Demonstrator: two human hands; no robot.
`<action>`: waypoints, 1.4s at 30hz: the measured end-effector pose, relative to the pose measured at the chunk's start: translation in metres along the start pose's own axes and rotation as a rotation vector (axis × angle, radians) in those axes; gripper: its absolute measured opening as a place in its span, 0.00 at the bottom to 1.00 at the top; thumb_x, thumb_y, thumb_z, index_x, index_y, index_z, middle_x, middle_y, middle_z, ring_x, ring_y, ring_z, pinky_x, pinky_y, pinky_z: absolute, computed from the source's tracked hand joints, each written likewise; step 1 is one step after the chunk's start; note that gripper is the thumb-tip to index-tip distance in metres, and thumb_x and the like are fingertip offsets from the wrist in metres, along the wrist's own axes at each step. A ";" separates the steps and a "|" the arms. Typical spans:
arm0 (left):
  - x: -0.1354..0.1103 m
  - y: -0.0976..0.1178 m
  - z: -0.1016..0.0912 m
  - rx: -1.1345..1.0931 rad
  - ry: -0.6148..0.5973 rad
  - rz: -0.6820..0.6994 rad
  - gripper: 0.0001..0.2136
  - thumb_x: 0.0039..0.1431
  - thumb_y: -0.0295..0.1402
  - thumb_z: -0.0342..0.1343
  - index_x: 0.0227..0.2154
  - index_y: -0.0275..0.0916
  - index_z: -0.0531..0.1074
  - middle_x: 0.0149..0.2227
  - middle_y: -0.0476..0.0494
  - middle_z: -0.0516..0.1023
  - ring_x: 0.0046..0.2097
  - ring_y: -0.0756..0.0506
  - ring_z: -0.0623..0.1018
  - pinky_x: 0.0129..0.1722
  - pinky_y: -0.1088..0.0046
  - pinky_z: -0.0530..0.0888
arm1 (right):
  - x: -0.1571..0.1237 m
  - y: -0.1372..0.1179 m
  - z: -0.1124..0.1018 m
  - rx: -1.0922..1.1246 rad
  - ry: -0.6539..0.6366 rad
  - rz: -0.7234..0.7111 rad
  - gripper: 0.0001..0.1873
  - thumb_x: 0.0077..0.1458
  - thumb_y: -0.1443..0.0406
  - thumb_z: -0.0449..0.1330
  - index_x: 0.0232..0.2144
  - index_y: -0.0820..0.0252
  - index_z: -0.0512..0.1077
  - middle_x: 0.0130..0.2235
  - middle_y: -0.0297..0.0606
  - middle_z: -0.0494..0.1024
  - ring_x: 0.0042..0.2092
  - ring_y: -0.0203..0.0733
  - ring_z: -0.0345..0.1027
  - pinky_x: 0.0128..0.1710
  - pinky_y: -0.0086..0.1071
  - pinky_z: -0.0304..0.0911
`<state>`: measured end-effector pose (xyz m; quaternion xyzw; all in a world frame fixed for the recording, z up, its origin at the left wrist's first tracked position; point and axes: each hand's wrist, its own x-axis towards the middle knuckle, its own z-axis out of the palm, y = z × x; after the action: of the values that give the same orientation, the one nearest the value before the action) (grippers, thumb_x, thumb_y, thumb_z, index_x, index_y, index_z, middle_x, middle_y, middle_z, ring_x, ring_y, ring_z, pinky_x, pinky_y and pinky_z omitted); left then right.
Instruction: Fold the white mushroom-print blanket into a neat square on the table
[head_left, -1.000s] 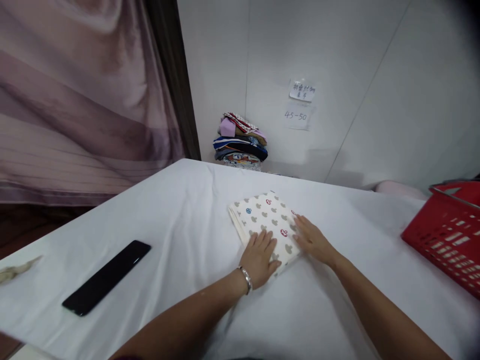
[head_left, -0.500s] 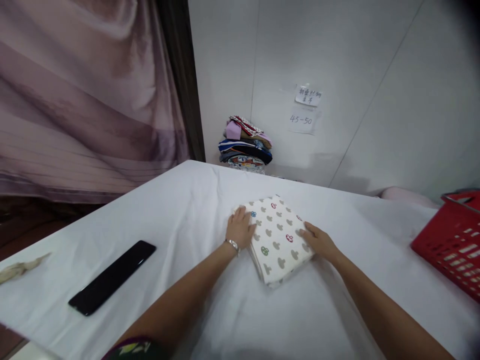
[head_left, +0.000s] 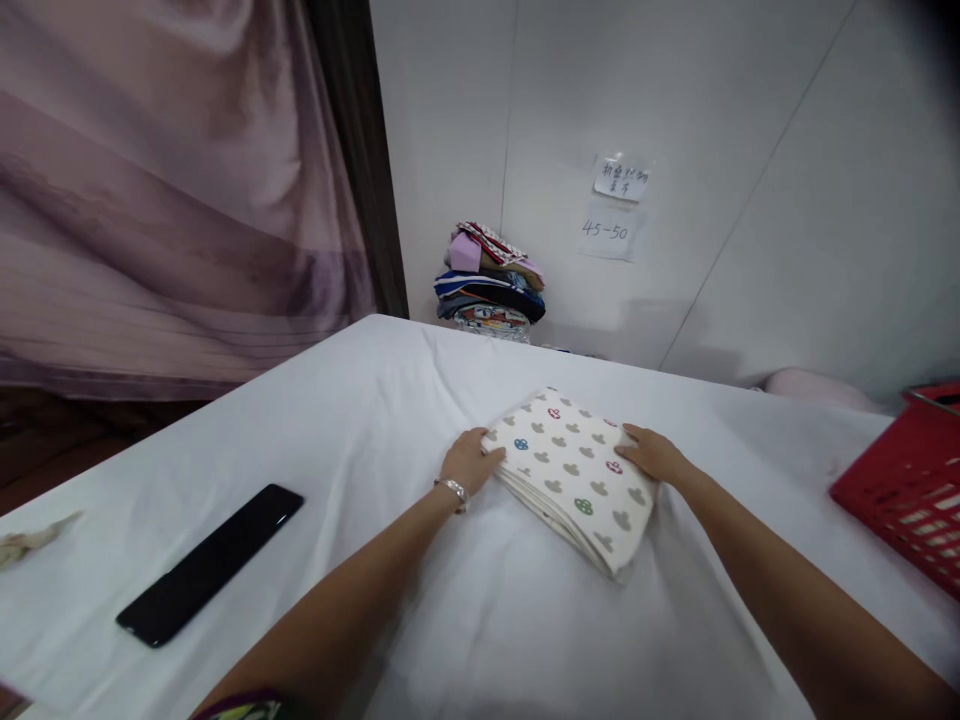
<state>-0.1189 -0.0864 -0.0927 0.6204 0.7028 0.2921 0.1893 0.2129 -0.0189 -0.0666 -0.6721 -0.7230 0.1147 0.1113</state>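
A folded white cloth (head_left: 566, 475) printed with grey, red, green and blue mushrooms lies on the white-covered table (head_left: 360, 430), its layered edges facing me. My left hand (head_left: 469, 462), with a silver bracelet at the wrist, grips the cloth's left corner, thumb on top. On the opposite side my right hand (head_left: 656, 458) holds the right edge, its thumb over the print and some fingertips hidden.
To the left lies a black phone-like slab (head_left: 214, 562), with a beige scrap (head_left: 34, 540) farther out. A red basket (head_left: 900, 490) stands at right. Folded fabrics (head_left: 491, 285) are stacked by the wall. A pinkish curtain (head_left: 165, 200) hangs at left.
The cloth has turned on the table, its near corner swinging to the right. My left hand has shifted from its top to the left corner; my right hand has moved slightly right and away from me.
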 end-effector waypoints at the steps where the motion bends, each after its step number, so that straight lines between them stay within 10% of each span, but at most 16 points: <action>1: 0.001 -0.002 -0.002 -0.049 -0.016 -0.020 0.19 0.52 0.42 0.53 0.45 0.38 0.69 0.43 0.42 0.74 0.43 0.43 0.73 0.45 0.68 0.68 | -0.007 -0.010 0.000 -0.017 0.009 -0.040 0.28 0.49 0.59 0.58 0.53 0.60 0.65 0.52 0.46 0.70 0.52 0.53 0.63 0.51 0.42 0.57; 10: 0.012 -0.036 -0.009 -0.499 -0.056 0.068 0.14 0.50 0.32 0.52 0.41 0.39 0.73 0.38 0.46 0.77 0.39 0.47 0.75 0.43 0.71 0.70 | -0.117 -0.104 0.028 0.146 -0.015 -0.640 0.22 0.57 0.59 0.51 0.53 0.53 0.63 0.54 0.42 0.66 0.55 0.49 0.58 0.52 0.44 0.56; 42: 0.007 -0.022 -0.012 -0.085 0.104 0.280 0.04 0.51 0.28 0.49 0.29 0.40 0.68 0.30 0.49 0.71 0.33 0.49 0.70 0.35 0.73 0.67 | -0.128 -0.100 0.059 -0.044 0.246 -0.677 0.14 0.57 0.68 0.48 0.44 0.64 0.68 0.37 0.44 0.70 0.37 0.43 0.61 0.37 0.36 0.61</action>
<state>-0.1442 -0.0826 -0.0975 0.6879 0.6052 0.3769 0.1362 0.1085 -0.1544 -0.0921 -0.4053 -0.8882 -0.0260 0.2149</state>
